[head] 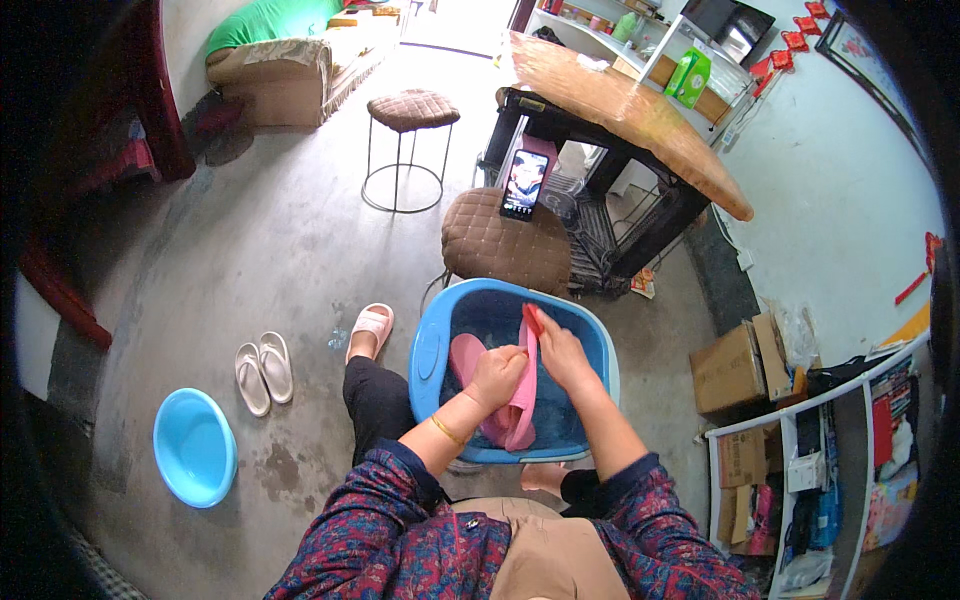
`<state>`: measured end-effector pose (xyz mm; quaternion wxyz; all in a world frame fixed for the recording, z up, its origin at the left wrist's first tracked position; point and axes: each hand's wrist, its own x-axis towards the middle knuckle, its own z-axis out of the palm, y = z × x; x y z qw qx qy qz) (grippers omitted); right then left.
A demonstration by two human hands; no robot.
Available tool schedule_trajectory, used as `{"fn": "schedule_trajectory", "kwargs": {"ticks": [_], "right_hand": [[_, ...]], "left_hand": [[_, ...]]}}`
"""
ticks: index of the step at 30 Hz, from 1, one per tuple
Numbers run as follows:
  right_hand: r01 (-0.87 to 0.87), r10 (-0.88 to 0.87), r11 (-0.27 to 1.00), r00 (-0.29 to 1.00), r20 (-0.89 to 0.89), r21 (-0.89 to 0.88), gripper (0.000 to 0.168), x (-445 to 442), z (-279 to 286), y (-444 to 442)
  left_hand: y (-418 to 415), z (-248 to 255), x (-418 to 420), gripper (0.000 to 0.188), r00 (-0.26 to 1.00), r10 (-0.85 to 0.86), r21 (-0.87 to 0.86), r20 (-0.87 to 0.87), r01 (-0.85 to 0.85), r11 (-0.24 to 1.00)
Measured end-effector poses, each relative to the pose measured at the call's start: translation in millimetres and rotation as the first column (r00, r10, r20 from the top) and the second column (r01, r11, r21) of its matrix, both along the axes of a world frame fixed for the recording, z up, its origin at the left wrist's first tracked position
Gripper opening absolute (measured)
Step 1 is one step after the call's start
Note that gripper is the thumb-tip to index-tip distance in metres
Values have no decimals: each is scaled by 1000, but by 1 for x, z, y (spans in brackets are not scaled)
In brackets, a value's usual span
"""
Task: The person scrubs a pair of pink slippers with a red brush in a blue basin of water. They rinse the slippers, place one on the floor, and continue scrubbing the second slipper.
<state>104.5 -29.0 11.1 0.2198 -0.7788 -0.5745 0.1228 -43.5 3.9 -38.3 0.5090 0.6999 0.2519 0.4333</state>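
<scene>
A deep blue plastic tub stands on the floor before me, with both hands over its inside. My left hand is closed around a pink slipper, which is turned on edge. Against the far end of its sole, my right hand holds a small red scrubber, possibly a brush; the fingers hide much of it. Another pink slipper lies in the tub, left of the held one and partly covered by my left hand and forearm.
A phone leans upright on a padded brown stool just beyond the tub. To the left are a light-blue basin and beige flip-flops. Cardboard boxes and a shelf stand to the right, a wooden table beyond.
</scene>
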Motion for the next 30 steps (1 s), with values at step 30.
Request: {"fn": "schedule_trajectory", "kwargs": {"ticks": [30], "right_hand": [[117, -116, 990, 993, 10, -85, 41, 15, -1, 3]], "left_hand": [[3, -5, 7, 26, 979, -205, -204, 22, 205, 957]]}}
